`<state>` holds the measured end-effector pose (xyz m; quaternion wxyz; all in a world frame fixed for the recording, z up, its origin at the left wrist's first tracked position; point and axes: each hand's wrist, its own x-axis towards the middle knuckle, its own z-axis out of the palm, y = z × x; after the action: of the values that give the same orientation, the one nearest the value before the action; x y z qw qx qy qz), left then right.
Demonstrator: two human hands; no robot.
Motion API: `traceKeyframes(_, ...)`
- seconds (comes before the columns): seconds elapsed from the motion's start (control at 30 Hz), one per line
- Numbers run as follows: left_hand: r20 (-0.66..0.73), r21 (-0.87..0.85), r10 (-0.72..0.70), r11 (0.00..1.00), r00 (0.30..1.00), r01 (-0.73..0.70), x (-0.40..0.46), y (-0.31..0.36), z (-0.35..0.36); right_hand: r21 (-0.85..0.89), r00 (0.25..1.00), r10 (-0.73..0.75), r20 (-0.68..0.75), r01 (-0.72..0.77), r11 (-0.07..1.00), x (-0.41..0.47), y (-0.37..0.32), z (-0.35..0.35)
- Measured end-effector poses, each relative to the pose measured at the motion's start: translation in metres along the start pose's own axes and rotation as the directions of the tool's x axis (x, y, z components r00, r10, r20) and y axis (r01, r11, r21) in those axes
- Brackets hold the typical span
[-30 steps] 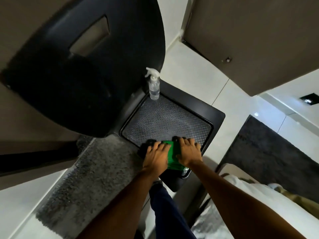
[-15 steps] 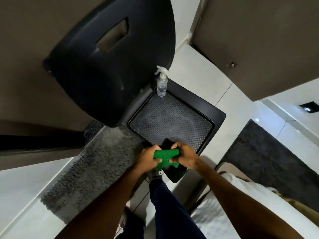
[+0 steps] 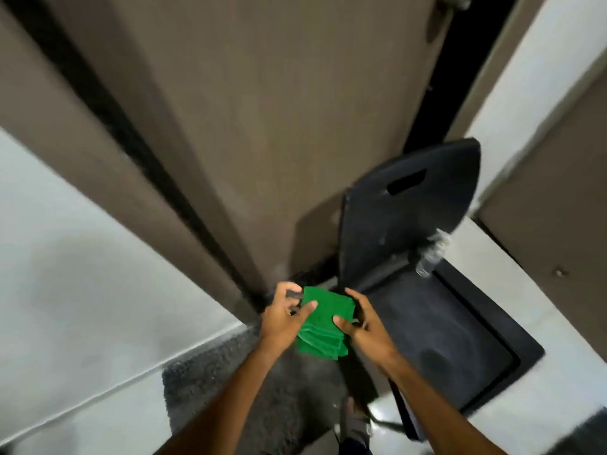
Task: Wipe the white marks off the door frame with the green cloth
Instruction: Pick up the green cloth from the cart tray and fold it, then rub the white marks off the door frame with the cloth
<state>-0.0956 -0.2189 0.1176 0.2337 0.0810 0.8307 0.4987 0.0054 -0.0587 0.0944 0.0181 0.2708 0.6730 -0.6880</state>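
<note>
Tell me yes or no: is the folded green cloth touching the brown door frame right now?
No: the folded green cloth is held in the air between the left hand and right hand, short of the brown door frame.

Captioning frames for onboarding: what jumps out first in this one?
The green cloth, folded, held between the left hand and right hand at lower centre. Behind it, a brown door fills the top. At right, a black chair with a spray bottle on its seat.

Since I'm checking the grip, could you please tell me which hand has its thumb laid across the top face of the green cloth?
The left hand: its thumb lies across the green cloth.
</note>
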Motion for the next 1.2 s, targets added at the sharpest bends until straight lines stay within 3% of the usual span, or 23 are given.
traceKeyframes(0.13,-0.058,0.117,0.242,0.965,0.969,-0.234,-0.027,0.034,-0.092,-0.238,0.945,-0.324,-0.051,0.304,0.923,-0.003,-0.078,0.071)
traceKeyframes(0.2,-0.096,0.258,0.423,0.885,0.901,-0.388,-0.042,0.053,-0.143,-0.303,0.859,-0.509,-0.061,0.469,0.829,-0.013,-0.129,0.107)
traceKeyframes(0.27,-0.156,0.455,0.571,0.766,0.806,-0.454,-0.049,0.074,-0.181,-0.337,0.769,-0.635,-0.069,0.581,0.741,-0.017,-0.177,0.134)
traceKeyframes(0.4,-0.255,0.791,0.829,0.475,0.498,-0.385,-0.061,0.135,-0.256,-0.329,0.601,-0.798,-0.037,0.747,0.578,-0.036,-0.283,0.181)
traceKeyframes(0.47,-0.269,0.875,0.893,0.383,0.36,-0.295,-0.064,0.175,-0.291,-0.323,0.458,-0.888,-0.037,0.836,0.445,-0.049,-0.34,0.2)
traceKeyframes(0.6,-0.325,0.927,0.935,0.345,0.144,-0.146,-0.077,0.254,-0.352,-0.304,0.209,-0.976,-0.053,0.928,0.215,-0.073,-0.445,0.229)
traceKeyframes(0.7,-0.37,0.925,0.928,0.373,0.05,-0.074,-0.084,0.303,-0.393,-0.31,0.05,-0.998,-0.024,0.949,0.054,-0.084,-0.508,0.245)
traceKeyframes(0.77,-0.395,0.916,0.916,0.398,0.067,-0.041,-0.084,0.329,-0.412,-0.349,0.005,-1.0,0.003,0.937,0.004,-0.08,-0.541,0.254)
traceKeyframes(0.9,-0.379,0.925,0.912,0.377,0.157,0.044,-0.08,0.338,-0.441,-0.542,0.015,-1.0,-0.006,0.84,0.016,-0.063,-0.564,0.267)
traceKeyframes(0.97,-0.406,0.914,0.907,0.405,0.11,0.028,-0.079,0.339,-0.465,-0.689,-0.096,-0.995,-0.02,0.722,-0.056,-0.053,-0.561,0.27)
traceKeyframes(1.03,-0.41,0.911,0.909,0.405,0.072,0.074,-0.078,0.352,-0.492,-0.772,-0.24,-0.969,0.051,0.606,-0.191,-0.046,-0.56,0.274)
traceKeyframes(1.1,-0.405,0.912,0.909,0.392,0.101,0.121,-0.071,0.364,-0.51,-0.784,-0.347,-0.932,0.105,0.548,-0.292,-0.04,-0.557,0.28)
traceKeyframes(1.13,-0.395,0.914,0.913,0.379,0.101,0.146,-0.062,0.37,-0.52,-0.778,-0.378,-0.921,0.092,0.551,-0.304,-0.033,-0.559,0.286)
traceKeyframes(1.2,-0.381,0.912,0.921,0.361,0.077,0.196,-0.045,0.369,-0.528,-0.751,-0.367,-0.928,0.061,0.596,-0.285,-0.023,-0.551,0.298)
